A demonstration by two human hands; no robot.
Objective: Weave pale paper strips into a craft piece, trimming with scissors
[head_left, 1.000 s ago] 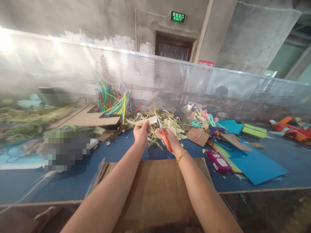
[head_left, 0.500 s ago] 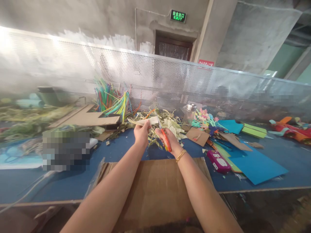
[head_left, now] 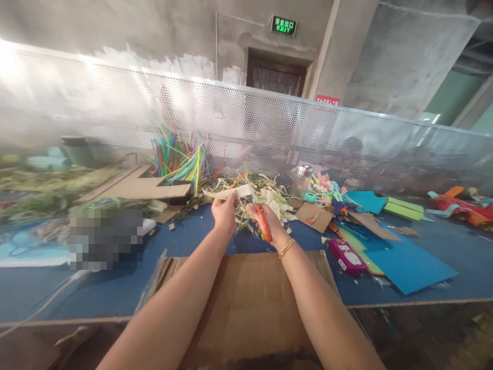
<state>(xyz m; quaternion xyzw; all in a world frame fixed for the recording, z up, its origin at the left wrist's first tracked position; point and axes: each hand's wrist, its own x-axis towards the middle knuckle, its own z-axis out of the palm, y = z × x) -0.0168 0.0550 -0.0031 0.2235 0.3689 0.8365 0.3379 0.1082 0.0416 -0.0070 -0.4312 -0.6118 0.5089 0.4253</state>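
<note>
My left hand (head_left: 224,210) is closed on a pale strip of paper (head_left: 227,193) that sticks out to the left and right above the fingers. My right hand (head_left: 269,222) grips orange-handled scissors (head_left: 263,221), whose blades point up at the strip's right end. Both hands hover over a heap of pale green and cream paper shreds (head_left: 265,198) on the blue table (head_left: 192,236).
A brown cardboard sheet (head_left: 250,303) lies under my forearms. Colourful straws (head_left: 175,156) and a cardboard piece (head_left: 138,189) sit at the left, a jar (head_left: 301,179), paper flowers (head_left: 323,189), a pink box (head_left: 345,257) and blue sheets (head_left: 404,262) at the right. A perforated metal screen (head_left: 269,128) closes the back.
</note>
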